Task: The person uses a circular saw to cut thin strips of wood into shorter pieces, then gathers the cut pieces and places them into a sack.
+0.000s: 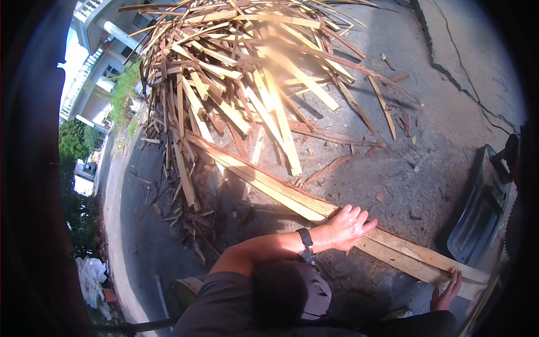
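Note:
Long wooden slats (401, 253), pale with a brown bark edge, run slantwise from the pile toward the lower right, apparently two side by side. My left hand (349, 227), with a dark watch on its wrist, is closed over them near the middle, knuckles up. Close to their right end, my right hand (447, 293) touches the wood, its fingers stretched out along it and the thumb apart. The palm and most of the right forearm are hidden. The far left ends of the slats reach the edge of the pile.
A large heap of wood offcuts (224, 73) spreads across the concrete ahead. Bark scraps (328, 168) litter the ground. A dark blue metal tray-like thing (477, 210) stands at right. White plastic bags (91, 278) lie at lower left, beyond a pale kerb (116, 224).

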Available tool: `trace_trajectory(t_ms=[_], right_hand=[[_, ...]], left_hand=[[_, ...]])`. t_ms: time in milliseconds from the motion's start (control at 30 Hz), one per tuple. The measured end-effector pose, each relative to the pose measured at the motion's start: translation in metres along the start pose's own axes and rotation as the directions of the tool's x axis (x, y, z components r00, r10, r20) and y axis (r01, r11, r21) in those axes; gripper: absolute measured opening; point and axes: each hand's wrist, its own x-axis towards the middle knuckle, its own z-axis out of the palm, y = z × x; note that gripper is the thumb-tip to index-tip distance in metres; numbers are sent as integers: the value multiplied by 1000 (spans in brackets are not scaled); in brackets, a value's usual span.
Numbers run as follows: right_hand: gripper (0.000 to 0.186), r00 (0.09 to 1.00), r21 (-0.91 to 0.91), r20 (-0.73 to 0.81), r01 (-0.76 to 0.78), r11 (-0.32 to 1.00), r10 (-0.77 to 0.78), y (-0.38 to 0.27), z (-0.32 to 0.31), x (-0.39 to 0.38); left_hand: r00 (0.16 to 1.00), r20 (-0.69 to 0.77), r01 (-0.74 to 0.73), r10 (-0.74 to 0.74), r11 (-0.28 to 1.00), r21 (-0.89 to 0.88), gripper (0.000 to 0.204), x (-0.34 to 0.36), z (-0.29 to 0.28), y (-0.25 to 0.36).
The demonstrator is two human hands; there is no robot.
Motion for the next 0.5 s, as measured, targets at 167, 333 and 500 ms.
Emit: trace_trajectory(t_ms=[167, 333, 500], right_hand=[[75, 979, 80, -104, -168, 983, 176, 34, -18, -32], [48, 885, 209, 104, -466, 860, 455, 29, 3, -39], [51, 738, 669, 518, -665, 333, 433, 48, 26, -63]], left_hand=[[997, 50, -57, 57, 998, -5, 47, 38, -45, 8], [999, -46, -8, 4, 996, -87, 55, 27, -16, 0], [994, 82, -59, 73, 985, -161, 67, 50, -19, 37]])
